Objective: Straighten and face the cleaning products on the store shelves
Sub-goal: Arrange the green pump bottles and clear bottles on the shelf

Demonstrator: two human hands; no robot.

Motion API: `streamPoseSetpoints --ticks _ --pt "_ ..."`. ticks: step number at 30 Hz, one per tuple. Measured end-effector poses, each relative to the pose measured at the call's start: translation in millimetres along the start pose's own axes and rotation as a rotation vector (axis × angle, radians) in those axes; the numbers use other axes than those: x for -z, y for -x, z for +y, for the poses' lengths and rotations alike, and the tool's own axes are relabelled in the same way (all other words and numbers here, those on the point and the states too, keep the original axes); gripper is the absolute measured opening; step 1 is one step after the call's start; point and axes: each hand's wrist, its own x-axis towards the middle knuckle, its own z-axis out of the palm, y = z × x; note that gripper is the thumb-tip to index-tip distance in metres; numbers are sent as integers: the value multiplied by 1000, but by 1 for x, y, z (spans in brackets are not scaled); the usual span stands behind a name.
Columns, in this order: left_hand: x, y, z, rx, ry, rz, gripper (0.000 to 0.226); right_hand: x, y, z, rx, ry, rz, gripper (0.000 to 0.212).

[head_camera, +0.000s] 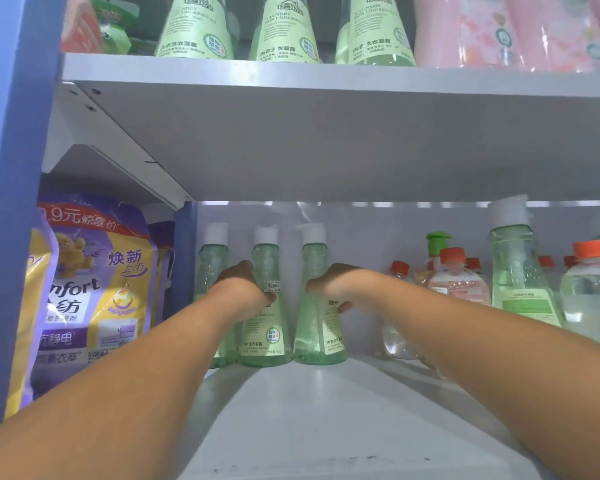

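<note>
Three green flask-shaped bottles with white caps stand in a row at the back left of the lower shelf [326,410]. The left hand [243,289] is wrapped round the middle bottle [265,327], and the right hand [336,289] is wrapped round the right bottle [317,337], both on the narrow upper part. The third bottle [210,268] sits just beside them, mostly behind the left arm. They're see-through pale green, wide at the base, with white and green labels turned partly forward.

To the right there's one more of the same green bottles [520,282] closer to the front, plus a bunch of small clear bottles with orange caps [458,282], can't count those properly. On the left, purple and yellow softener pouches [94,299]. The upper shelf [291,77] holds three more green bottles [194,29] and pink packs [499,29].
</note>
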Motion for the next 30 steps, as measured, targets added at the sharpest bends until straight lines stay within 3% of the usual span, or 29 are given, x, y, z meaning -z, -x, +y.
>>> streamPoseSetpoints --ticks 4,9,11,13,15,18,20,23,25,27,30 --pt "-1 3 5 2 -71 -1 74 1 3 16 39 -89 13 34" --pt "0 10 6 -19 9 74 81 0 22 6 37 -8 53 63" --pt "-2 20 17 -88 77 178 72 12 44 2 36 101 15 75" --pt "-5 33 42 -168 293 264 50 39 70 4 91 99 12 70" --pt "-7 52 80 -247 562 264 31 80 101 16 171 40 125 55" --pt "-13 83 154 -425 780 134 25 158 151 60 307 27 468 24" --pt "-23 101 202 -481 815 48 34 210 180 99 335 -36 673 13" --pt "-42 119 261 -458 674 -25 49 268 192 166 193 -94 868 8" --pt "-59 123 289 -413 586 -54 40 287 185 209 35 4 846 28" --pt "-75 123 310 -340 564 -70 40 292 173 241 -61 39 718 56" --pt "-88 124 327 -245 372 -32 43 290 158 264 -134 -6 562 81"
